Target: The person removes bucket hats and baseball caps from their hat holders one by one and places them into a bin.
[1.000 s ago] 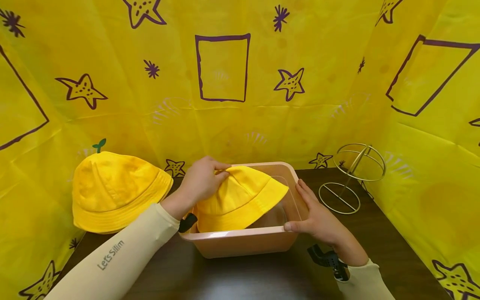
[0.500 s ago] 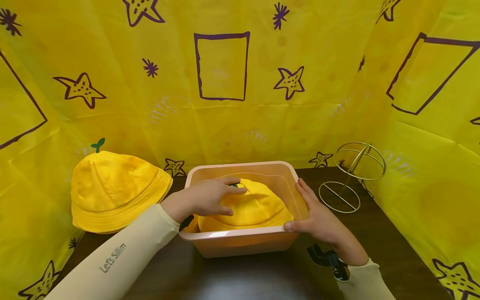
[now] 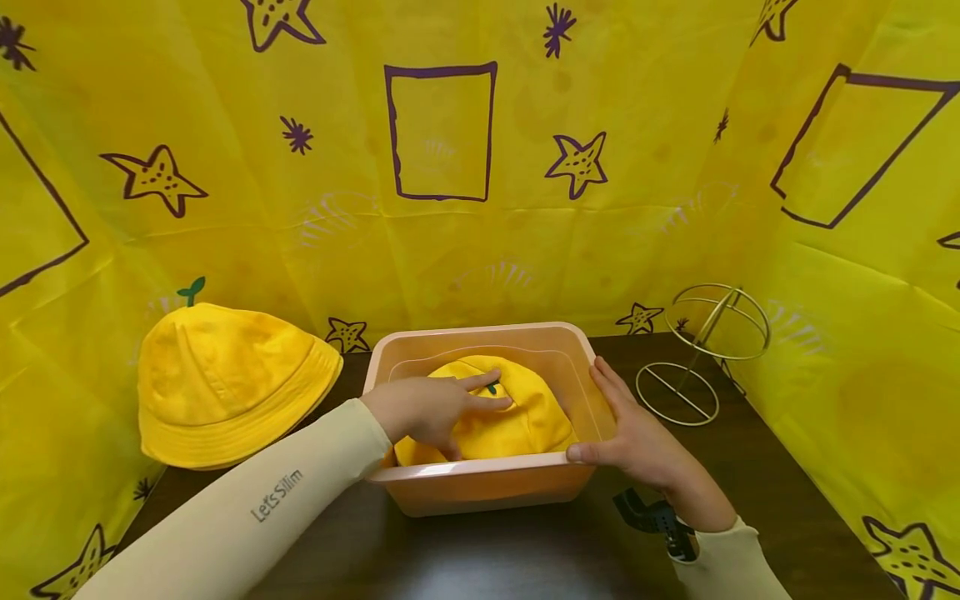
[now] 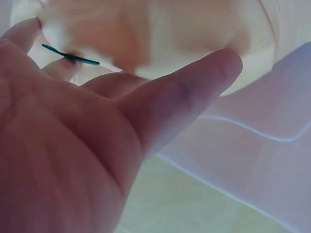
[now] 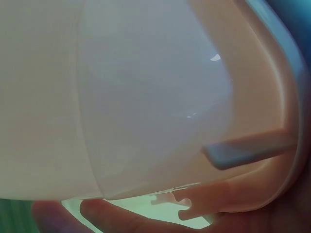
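A yellow bucket hat [image 3: 536, 408] lies inside the peach plastic basin [image 3: 487, 490], its crown up and dented. My left hand [image 3: 431, 407] reaches over the basin's left side and presses on the hat with spread fingers. Between those fingers shows the hat's small green sprout [image 4: 73, 58], in the left wrist view. My right hand [image 3: 641, 437] holds the basin at its right end, the thumb on the front rim and the fingers along the outer side. Part of the hat is hidden behind the left hand and the front wall.
A second yellow bucket hat [image 3: 232, 383] with a green sprout stands at the left of the dark table [image 3: 480, 558]. At the back right is a gold wire stand [image 3: 701, 354] of rings. Yellow patterned cloth [image 3: 442, 267] encloses the back and sides.
The left hand has let go of the hat's crown and moved right and down onto it. The hat has sunk lower into the basin. The right hand stays put.
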Motion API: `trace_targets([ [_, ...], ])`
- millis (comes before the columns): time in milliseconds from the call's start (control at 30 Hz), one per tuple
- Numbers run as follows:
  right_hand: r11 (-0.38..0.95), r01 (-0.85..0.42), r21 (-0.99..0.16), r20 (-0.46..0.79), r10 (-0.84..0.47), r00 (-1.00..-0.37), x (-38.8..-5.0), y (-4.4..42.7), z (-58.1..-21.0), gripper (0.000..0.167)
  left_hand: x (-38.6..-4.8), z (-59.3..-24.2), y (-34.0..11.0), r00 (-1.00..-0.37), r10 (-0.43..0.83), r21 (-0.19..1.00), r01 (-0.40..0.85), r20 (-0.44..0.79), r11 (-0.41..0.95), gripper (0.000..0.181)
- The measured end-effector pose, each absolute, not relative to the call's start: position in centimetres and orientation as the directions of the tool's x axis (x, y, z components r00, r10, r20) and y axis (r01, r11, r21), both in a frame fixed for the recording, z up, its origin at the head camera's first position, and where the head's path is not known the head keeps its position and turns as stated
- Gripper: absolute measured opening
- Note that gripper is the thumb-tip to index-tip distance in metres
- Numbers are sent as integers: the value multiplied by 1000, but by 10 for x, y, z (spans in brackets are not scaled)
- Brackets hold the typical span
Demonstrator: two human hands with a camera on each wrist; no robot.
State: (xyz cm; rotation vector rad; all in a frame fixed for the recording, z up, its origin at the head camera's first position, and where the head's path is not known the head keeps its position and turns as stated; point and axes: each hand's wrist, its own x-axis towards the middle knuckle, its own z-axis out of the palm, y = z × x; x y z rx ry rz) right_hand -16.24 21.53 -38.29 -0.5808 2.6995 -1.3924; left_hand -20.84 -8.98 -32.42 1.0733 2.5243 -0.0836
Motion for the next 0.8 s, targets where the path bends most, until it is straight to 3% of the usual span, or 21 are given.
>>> trace_targets([
  [800,525,-304,-795,126,-348,-929,-165,216,-386,119,-220,-362,-51,-606,599,-58,727,-524,684,88],
])
